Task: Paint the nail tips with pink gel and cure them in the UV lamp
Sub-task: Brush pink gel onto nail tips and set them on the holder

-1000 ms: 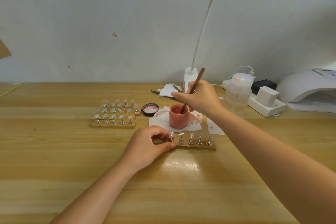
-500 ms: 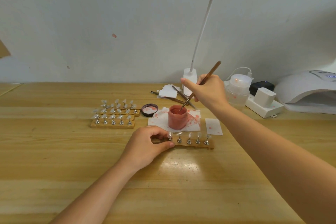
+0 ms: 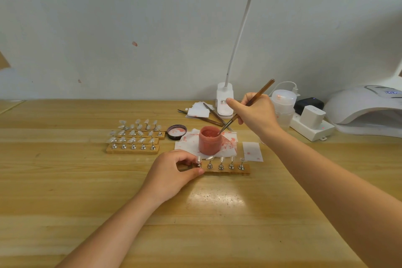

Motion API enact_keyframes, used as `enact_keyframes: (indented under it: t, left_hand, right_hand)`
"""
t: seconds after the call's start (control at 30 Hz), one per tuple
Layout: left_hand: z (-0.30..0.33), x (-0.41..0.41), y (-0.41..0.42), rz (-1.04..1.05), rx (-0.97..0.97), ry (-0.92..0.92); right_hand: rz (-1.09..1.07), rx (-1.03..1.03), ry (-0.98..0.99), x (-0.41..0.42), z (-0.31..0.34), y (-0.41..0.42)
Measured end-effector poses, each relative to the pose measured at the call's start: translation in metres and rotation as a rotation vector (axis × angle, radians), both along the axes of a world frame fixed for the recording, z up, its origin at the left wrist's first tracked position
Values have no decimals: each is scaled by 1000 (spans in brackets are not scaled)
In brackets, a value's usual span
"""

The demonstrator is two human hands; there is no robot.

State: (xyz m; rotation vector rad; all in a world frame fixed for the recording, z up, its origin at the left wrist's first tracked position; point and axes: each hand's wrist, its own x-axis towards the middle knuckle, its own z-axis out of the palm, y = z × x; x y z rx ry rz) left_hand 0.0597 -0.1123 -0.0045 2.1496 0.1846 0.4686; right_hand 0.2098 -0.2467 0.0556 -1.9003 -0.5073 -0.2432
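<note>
Right hand (image 3: 255, 113) pinches brush (image 3: 247, 106), bristles at jar (image 3: 209, 140) rim. Left hand (image 3: 171, 173) grips strip (image 3: 226, 169) by its left end. Bare table (image 3: 76, 180) lies open nearer the person.

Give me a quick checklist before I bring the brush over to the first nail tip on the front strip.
1. Brush held in right hand: ok.
2. Bristles at the open pink gel jar: ok.
3. Enough gel on bristles: cannot tell.
4. Left hand holding the front strip steady: ok.
5. Five tips upright on the strip: ok.
6. UV lamp opening free: cannot tell.
</note>
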Motion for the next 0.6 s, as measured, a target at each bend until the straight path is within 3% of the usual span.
enact_keyframes:
  t: [0.6]
  left_hand:
    - [-1,0,1,-7,2,0]
  right_hand:
    - [-60,43,76,3,-2,-1]
